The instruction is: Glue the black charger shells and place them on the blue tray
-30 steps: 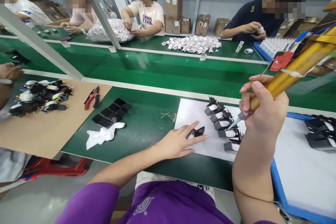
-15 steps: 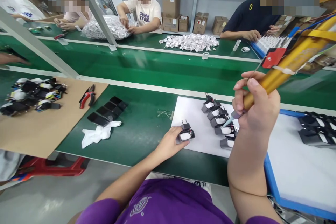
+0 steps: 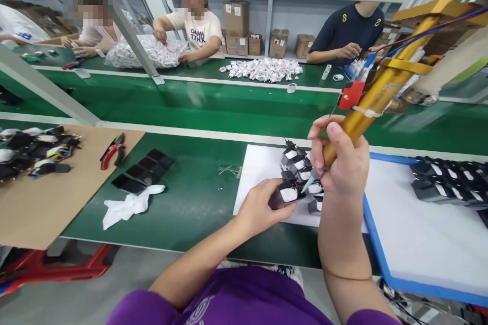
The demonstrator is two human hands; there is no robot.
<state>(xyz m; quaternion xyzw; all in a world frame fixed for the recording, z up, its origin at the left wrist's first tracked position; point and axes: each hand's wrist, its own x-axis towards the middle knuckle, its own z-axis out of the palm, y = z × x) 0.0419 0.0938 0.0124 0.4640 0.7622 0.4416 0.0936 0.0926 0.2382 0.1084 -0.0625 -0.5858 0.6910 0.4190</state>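
Head camera: your left hand gripped a black housing with a white insert, over the white sheet on the green table; whether it touched the sheet could not be told. Your right hand was closed around a gold dispenser, its pale nozzle angled down to the housing's right edge. Similar housings stood on the sheet beyond. Right of them lay a blue-edged tray; black covers lay left.

bright, even light leaves a faint sheen on the green strip
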